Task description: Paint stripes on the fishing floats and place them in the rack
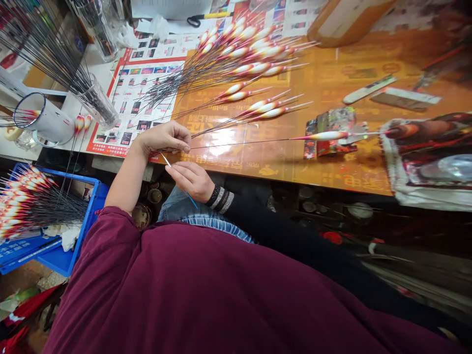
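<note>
My left hand [165, 137], on a bare forearm, is closed with fingers pinched at the edge of the table. A fishing float [326, 136] with a red, yellow and white body lies level; its thin dark stem runs left to my left fingers. Its tip reaches a dark brown rounded object [416, 129] on the right. Just below, my right hand [191, 181], in a black sleeve with a patterned cuff, pinches a slender stick [191, 199], white at its upper end and blue at its lower. The upper end points toward my left wrist.
Several finished-looking floats [250, 46] lie in a heap on the orange table [236, 162]. A clear cup [98, 103] of dark stems and a white mug [51, 118] stand at left. More floats fill a blue crate [90, 211]. Flat blades [405, 98] lie at right.
</note>
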Action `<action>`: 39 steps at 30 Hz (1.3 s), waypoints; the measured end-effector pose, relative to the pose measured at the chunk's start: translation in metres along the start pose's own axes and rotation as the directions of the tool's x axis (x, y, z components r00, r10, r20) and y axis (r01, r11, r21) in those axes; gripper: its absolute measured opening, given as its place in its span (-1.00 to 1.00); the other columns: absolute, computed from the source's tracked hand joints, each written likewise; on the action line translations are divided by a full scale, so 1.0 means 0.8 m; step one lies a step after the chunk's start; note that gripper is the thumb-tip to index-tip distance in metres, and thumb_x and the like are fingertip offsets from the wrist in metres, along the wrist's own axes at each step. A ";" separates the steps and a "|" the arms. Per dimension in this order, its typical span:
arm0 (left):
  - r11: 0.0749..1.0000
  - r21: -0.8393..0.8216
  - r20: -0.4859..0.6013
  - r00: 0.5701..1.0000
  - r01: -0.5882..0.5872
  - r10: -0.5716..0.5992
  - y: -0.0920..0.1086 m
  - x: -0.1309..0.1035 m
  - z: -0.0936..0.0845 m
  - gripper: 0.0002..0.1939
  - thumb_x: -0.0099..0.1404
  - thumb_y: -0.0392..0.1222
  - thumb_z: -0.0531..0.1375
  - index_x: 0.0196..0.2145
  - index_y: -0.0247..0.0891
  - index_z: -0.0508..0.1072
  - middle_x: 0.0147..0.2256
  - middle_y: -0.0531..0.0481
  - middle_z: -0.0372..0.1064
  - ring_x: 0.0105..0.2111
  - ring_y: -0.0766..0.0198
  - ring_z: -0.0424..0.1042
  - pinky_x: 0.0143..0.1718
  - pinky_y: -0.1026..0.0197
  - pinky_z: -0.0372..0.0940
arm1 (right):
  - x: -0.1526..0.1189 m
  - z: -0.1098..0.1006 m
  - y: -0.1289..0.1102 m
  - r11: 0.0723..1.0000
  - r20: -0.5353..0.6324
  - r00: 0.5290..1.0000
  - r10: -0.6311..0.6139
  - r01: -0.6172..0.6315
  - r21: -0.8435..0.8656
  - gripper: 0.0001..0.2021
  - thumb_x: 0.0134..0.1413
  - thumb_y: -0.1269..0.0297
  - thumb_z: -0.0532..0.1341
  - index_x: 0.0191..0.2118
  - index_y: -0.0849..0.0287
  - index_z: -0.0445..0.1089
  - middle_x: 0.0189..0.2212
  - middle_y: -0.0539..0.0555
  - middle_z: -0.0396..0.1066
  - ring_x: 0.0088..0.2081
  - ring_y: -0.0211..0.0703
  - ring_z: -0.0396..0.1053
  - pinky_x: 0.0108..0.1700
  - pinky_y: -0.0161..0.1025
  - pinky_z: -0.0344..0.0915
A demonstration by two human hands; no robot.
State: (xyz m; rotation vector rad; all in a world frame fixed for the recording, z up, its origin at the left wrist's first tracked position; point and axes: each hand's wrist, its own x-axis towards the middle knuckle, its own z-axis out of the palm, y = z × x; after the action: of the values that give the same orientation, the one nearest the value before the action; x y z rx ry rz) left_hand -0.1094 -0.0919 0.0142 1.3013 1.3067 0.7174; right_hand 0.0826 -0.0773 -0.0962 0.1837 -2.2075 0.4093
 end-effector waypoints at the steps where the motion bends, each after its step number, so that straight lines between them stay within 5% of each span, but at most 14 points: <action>1: 1.000 -0.008 0.001 1.000 -0.001 0.001 0.000 0.000 0.000 -0.81 0.08 -0.21 0.42 -0.51 -0.37 0.52 -0.63 0.04 0.30 -0.65 0.44 0.22 -0.58 0.34 0.09 | 0.000 0.000 0.000 1.000 0.007 1.000 0.003 -0.003 -0.003 -0.58 0.34 0.42 0.09 0.26 0.20 0.29 -0.03 0.21 0.51 0.07 -0.01 0.45 0.07 0.04 0.52; 10: 0.999 -0.026 0.011 1.000 -0.022 0.023 -0.001 -0.001 0.000 -0.69 0.05 -0.07 0.48 -0.49 -0.37 0.54 -0.60 0.03 0.34 -0.64 0.46 0.23 -0.58 0.36 0.11 | 0.002 -0.010 0.000 0.998 -0.061 0.996 -0.058 0.060 0.021 -0.59 0.31 0.45 0.10 0.24 0.23 0.30 -0.05 0.21 0.52 0.04 -0.03 0.46 0.02 -0.01 0.54; 18: 0.999 -0.034 0.056 0.998 -0.014 0.016 0.003 0.000 -0.002 -0.60 0.01 0.02 0.50 -0.49 -0.40 0.53 -0.60 0.02 0.35 -0.64 0.48 0.22 -0.60 0.38 0.08 | -0.015 -0.075 0.001 0.993 -0.136 0.989 -0.054 0.067 0.095 -0.58 0.26 0.44 0.15 0.21 0.17 0.34 -0.17 0.16 0.55 -0.11 -0.09 0.53 -0.10 -0.12 0.55; 24: 0.987 0.157 0.113 0.993 0.019 -0.037 0.022 0.002 -0.005 -0.72 0.19 -0.07 0.40 -0.38 -0.40 0.57 -0.57 0.01 0.39 -0.65 0.50 0.23 -0.60 0.40 0.10 | -0.041 -0.104 0.011 1.000 -0.247 0.969 0.019 -0.014 0.022 -0.58 0.18 0.48 0.15 0.15 0.15 0.39 -0.23 0.14 0.57 -0.22 -0.11 0.55 -0.19 -0.16 0.54; 31: 0.952 0.305 0.201 0.977 0.009 -0.073 0.048 0.014 -0.003 -0.79 0.22 -0.16 0.36 -0.24 -0.36 0.61 -0.50 -0.03 0.48 -0.62 0.48 0.32 -0.55 0.38 0.19 | -0.049 -0.114 0.011 0.999 -0.280 0.959 0.047 -0.047 0.006 -0.56 0.13 0.52 0.15 0.14 0.19 0.39 -0.26 0.15 0.57 -0.24 -0.10 0.55 -0.19 -0.14 0.53; 39: 0.991 0.091 0.130 0.985 0.098 -0.110 0.015 -0.004 -0.030 -0.64 0.06 -0.05 0.46 -0.31 -0.42 0.61 -0.54 -0.09 0.48 -0.63 0.45 0.34 -0.62 0.41 0.15 | -0.029 -0.090 -0.003 0.994 -0.169 0.984 -0.054 0.069 0.086 -0.55 0.22 0.47 0.13 0.22 0.22 0.29 -0.18 0.18 0.55 -0.16 -0.10 0.53 -0.14 -0.12 0.55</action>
State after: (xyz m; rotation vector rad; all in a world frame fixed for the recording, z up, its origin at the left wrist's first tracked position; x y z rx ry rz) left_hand -0.1290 -0.0856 0.0311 1.3152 1.2961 0.4970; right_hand 0.1506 -0.0541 -0.0729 0.2573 -2.0151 0.4749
